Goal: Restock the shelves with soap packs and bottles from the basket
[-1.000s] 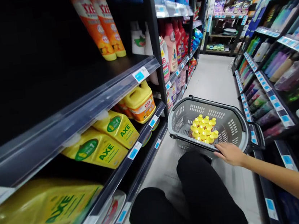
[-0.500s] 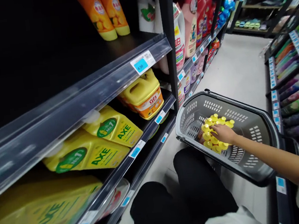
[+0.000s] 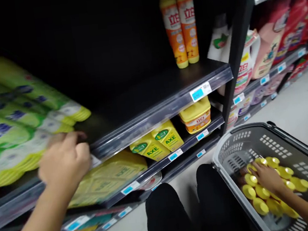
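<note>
My left hand [image 3: 65, 156] is closed, its fingers curled over the front edge of the upper shelf [image 3: 143, 122]. Just behind and left of it stand several green bottles with yellow bases [image 3: 29, 127], smeared by motion. In the grey shopping basket [image 3: 296, 143] at the right, my right hand [image 3: 267, 178] lies with fingers stretched out over a cluster of yellow-ended bottles [image 3: 274, 205]. Its fingertips touch the ones at the far left of the cluster; I see no bottle lifted. The lower parts of the bottles are mostly hidden.
Two orange bottles [image 3: 180, 33] stand farther along the upper shelf. Yellow AXE jugs [image 3: 152, 149] and a yellow-orange jug [image 3: 196, 116] sit on the shelf below. A black upright [image 3: 241, 33] divides this bay from pink and red detergent bottles [image 3: 286, 28]. My knees are between shelf and basket.
The view has swung left, bringing the green bottles and my left hand at the shelf edge into sight. My right hand stays over the bottles in the basket.
</note>
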Available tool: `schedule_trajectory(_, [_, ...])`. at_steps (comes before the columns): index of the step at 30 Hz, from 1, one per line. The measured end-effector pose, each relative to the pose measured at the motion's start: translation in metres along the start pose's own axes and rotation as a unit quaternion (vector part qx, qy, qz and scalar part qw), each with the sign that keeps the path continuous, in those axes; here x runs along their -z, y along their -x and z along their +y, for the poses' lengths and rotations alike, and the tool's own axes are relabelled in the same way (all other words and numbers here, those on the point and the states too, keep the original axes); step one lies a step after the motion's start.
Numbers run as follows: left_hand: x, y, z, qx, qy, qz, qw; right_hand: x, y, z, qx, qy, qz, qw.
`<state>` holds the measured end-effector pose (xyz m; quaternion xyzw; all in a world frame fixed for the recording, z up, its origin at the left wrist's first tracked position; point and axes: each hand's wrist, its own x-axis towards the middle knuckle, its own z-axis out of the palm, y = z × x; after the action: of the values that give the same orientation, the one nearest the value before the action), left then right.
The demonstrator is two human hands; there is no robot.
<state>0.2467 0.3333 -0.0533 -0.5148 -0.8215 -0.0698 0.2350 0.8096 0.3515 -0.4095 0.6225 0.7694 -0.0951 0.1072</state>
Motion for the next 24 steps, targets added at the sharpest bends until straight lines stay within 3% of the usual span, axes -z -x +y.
schedule_trajectory(3, [-0.001, -0.002, -0.005, 0.008, -0.055, -0.046, 0.997, -0.021, -0.007, 0.011, 0.015, 0.005, 0.016, 1.000])
schedule_trajectory(8, [-0.001, -0.007, -0.007, -0.004, -0.024, -0.077, 0.997, -0.036, -0.015, 0.019, 0.012, -0.015, 0.020, 1.000])
schedule_trajectory(16, [0.002, -0.007, -0.007, 0.024, 0.005, -0.113, 0.993, -0.024, -0.027, 0.018, 0.000, -0.047, 0.028, 0.998])
schedule_trajectory(24, [-0.003, -0.006, -0.004, 0.047, 0.010, -0.067, 0.997, -0.012, -0.026, 0.017, -0.014, -0.037, -0.022, 0.999])
